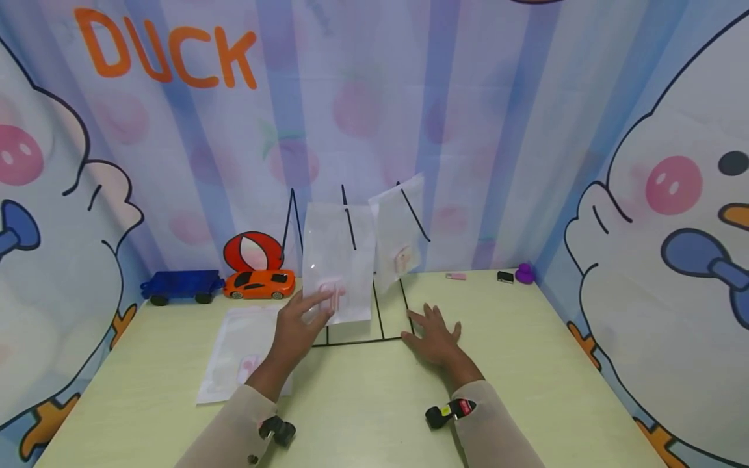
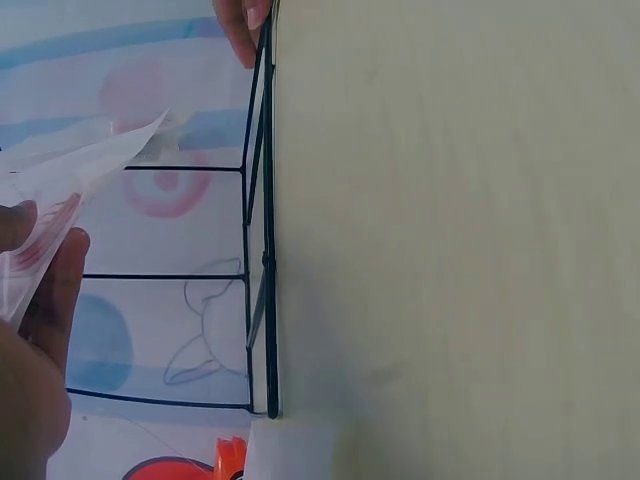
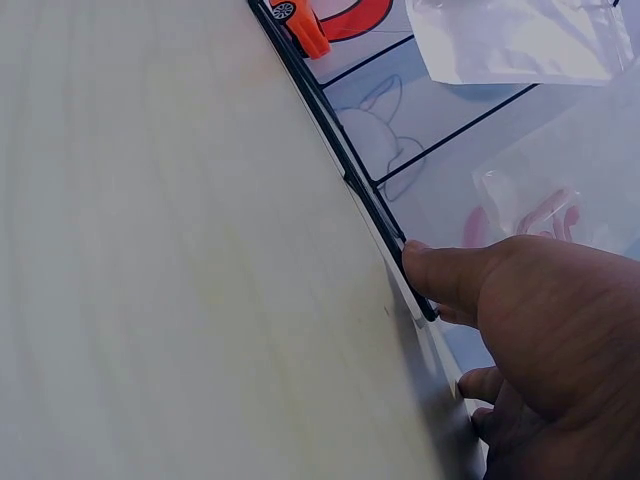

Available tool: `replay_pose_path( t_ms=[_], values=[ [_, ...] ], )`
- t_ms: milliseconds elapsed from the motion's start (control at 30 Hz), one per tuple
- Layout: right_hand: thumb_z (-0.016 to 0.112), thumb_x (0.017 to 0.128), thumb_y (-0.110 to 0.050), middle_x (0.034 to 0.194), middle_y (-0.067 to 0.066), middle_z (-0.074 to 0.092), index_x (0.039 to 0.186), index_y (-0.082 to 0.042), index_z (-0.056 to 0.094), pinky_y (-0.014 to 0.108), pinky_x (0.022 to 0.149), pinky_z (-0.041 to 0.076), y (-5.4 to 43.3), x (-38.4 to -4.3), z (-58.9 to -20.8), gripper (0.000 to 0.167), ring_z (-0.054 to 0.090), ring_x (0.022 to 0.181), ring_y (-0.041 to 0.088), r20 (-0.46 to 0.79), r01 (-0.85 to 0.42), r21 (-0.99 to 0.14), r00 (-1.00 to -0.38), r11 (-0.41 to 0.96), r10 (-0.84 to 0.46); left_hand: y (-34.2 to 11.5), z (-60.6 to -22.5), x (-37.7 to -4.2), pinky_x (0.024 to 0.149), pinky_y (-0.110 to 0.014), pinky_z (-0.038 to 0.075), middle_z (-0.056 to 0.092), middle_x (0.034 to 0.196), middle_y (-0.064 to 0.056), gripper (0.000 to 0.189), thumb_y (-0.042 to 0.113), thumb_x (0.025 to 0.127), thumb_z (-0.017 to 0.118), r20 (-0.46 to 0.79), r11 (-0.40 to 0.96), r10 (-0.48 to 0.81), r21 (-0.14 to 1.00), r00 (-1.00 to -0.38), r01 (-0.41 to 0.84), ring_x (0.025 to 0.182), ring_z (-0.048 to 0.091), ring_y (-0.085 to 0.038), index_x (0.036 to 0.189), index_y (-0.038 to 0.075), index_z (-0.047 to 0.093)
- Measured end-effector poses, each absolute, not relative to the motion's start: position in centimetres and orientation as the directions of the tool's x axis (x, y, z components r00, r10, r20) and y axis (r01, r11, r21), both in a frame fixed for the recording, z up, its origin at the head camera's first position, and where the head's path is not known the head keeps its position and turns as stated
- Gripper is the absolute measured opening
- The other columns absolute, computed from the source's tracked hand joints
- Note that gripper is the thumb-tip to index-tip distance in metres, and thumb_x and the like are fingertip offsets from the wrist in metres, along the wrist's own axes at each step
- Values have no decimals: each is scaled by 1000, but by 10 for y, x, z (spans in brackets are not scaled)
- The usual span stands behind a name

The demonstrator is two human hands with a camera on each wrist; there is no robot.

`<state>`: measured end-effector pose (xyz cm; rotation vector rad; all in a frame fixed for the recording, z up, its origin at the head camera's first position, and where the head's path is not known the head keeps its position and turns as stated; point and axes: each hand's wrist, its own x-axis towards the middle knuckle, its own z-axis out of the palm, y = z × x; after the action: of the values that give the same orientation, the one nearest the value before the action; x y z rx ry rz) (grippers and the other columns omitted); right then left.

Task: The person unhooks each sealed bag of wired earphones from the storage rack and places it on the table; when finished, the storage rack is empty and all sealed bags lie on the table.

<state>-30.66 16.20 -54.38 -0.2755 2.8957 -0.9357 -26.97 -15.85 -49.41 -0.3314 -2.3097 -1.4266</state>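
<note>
A black wire rack point(image 1: 357, 342) stands on the table with two white packets on its hooks. My left hand point(image 1: 294, 331) pinches the lower part of the front white packet point(image 1: 336, 244), near its pink patch, between thumb and fingers. The second white packet point(image 1: 387, 224) hangs tilted to the right of it. At the rack's right front corner, my right hand point(image 1: 435, 341) holds the base wire, thumb in front and index finger at the side, other fingers spread. In the right wrist view the thumb point(image 3: 440, 275) presses on the wire. A third white packet point(image 1: 228, 351) lies flat, partly behind my left forearm.
Along the back edge, left of the rack, stand a blue toy wagon point(image 1: 183, 285), an orange toy car point(image 1: 260, 284) and a red and white round thing point(image 1: 236, 250). Back right lie a small pink piece point(image 1: 455, 276), a small black piece point(image 1: 505, 277) and a purple piece point(image 1: 525, 273).
</note>
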Motion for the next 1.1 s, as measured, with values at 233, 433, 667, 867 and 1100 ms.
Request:
replay_pose_path(
  t_ms=[233,433,667,867,1100],
  values=[
    [61,109,-45,182,21,21,165,-22,51,87,125,-6,162,-307,-545,61,9,171,45,-27,-149,-583,-979,799,-202,-158,-495,-259,110,-55,59,65,151,-16,40,14,101,79,448,458,-1,795,-894,398,139,64,-39,141,20,76],
    [61,109,-44,182,22,20,165,-22,50,86,125,-9,162,-306,-544,61,7,171,46,-28,-147,-607,-978,781,-206,-159,-496,-250,112,-58,56,68,148,-17,41,9,98,82,489,437,-4,785,-872,438,137,65,-40,138,16,78],
    [60,108,-46,182,22,20,165,-21,50,85,125,-10,162,-307,-547,63,9,171,46,-5,-162,-599,-979,784,-206,-159,-492,-240,111,-59,58,73,136,-13,39,11,98,82,497,473,-9,767,-868,434,127,68,-32,136,19,79],
    [61,108,-44,182,23,21,165,-21,50,86,125,-8,162,-308,-547,62,9,171,47,-11,-162,-601,-978,783,-210,-161,-491,-230,109,-58,59,73,134,-14,40,6,97,82,497,479,1,762,-868,437,125,69,-32,135,18,80],
    [61,108,-45,182,22,21,165,-22,50,86,125,-8,162,-309,-548,63,10,171,47,-2,-162,-593,-979,789,-202,-163,-494,-223,105,-40,63,75,134,-10,41,7,95,84,523,512,15,728,-852,456,124,69,-27,135,20,80]
  ],
)
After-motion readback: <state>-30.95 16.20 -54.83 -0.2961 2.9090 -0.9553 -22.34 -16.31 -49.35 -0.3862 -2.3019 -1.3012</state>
